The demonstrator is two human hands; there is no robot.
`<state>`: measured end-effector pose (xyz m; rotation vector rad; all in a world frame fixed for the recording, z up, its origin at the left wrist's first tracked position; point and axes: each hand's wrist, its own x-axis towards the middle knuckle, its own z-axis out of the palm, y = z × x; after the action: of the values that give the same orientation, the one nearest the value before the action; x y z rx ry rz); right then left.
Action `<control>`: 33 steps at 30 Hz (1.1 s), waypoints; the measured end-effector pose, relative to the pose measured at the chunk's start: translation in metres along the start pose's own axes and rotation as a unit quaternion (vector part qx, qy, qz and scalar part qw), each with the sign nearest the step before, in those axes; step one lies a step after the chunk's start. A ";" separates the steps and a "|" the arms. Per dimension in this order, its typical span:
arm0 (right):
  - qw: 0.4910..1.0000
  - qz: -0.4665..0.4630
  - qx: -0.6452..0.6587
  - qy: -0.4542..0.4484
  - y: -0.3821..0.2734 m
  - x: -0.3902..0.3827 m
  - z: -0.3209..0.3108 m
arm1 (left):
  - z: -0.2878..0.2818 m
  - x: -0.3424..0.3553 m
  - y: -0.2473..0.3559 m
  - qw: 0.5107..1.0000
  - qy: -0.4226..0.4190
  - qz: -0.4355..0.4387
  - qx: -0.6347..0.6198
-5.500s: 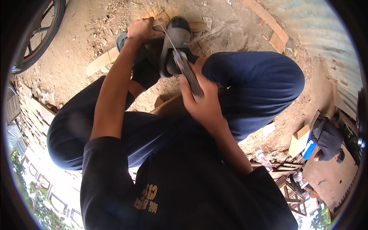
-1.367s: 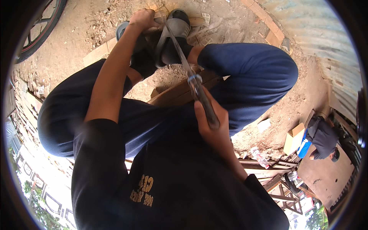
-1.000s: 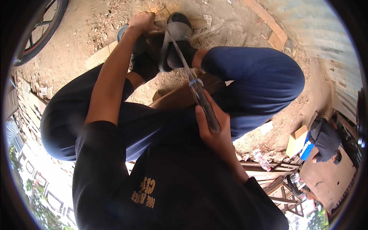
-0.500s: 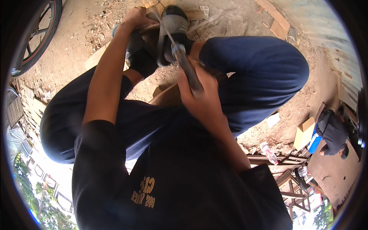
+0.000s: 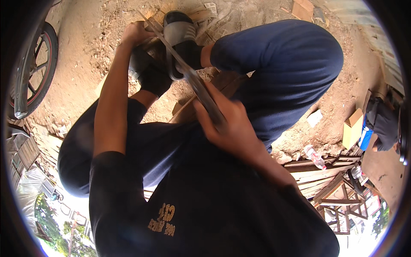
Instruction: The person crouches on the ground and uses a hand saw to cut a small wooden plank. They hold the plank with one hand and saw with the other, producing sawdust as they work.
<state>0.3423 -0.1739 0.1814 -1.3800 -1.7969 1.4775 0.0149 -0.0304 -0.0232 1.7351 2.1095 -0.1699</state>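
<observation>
My right hand (image 5: 229,124) is closed round the dark handle of a long, thin-bladed tool (image 5: 184,66). Its narrow blade slants up and left, past my left hand; blur hides its exact kind. Beside the blade, my left hand (image 5: 137,33) has its fingers curled near the ground, next to my feet. What they grip is mostly hidden by the hand and the blade. My feet wear dark socks and slides; the grey-strapped slide (image 5: 180,32) lies just right of the blade. A wooden piece (image 5: 186,109) shows between my legs.
A motorbike wheel (image 5: 43,68) stands at the far left on dirt ground. To the right are a cardboard box (image 5: 353,128), a plastic bottle (image 5: 314,157), wooden slats (image 5: 317,171) and another person (image 5: 381,124). A corrugated metal sheet (image 5: 364,30) borders the upper right.
The tool has swung so its blade points further left, and its tip now reaches past my left hand. The whole view has shifted, with my feet and left hand appearing further left.
</observation>
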 end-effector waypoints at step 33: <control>0.981 0.085 0.131 -0.114 0.004 0.014 -0.052 | 0.006 -0.001 -0.022 0.985 -0.104 0.072 -0.116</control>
<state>0.3804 -0.1370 0.1916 -1.3006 -1.5679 1.9536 -0.0050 -0.0386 -0.0319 1.6456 1.7720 -0.0585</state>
